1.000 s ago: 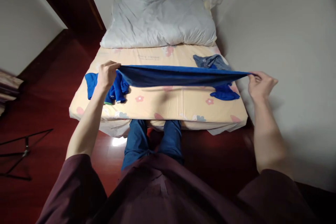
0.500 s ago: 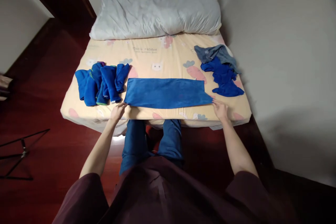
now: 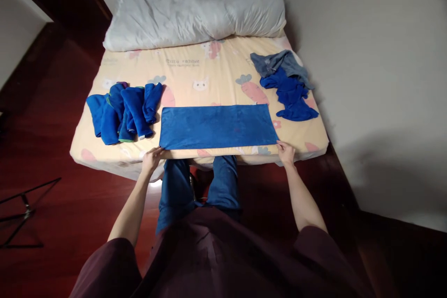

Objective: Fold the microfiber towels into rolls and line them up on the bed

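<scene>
A blue cloth [image 3: 218, 126] lies flat as a long rectangle near the front edge of the bed [image 3: 185, 84]. My left hand [image 3: 152, 159] pinches its near left corner, and my right hand [image 3: 286, 152] pinches the near right corner. To the left of the cloth sit several rolled or folded blue cloths [image 3: 136, 109], some with green edging. On the right lies a crumpled blue cloth [image 3: 288, 95], partly under a grey-blue cloth [image 3: 279, 63].
A pale grey quilt [image 3: 195, 4] covers the far end of the bed. Beside the bed on the right is a wall [image 3: 366, 79]. A black metal stand [image 3: 26, 214] is on the dark red floor at the left.
The blue cloth now lies straighter and wider from front to back. Both hands, still at its corners, are nearer the bed's front edge. The whole view has shifted slightly.
</scene>
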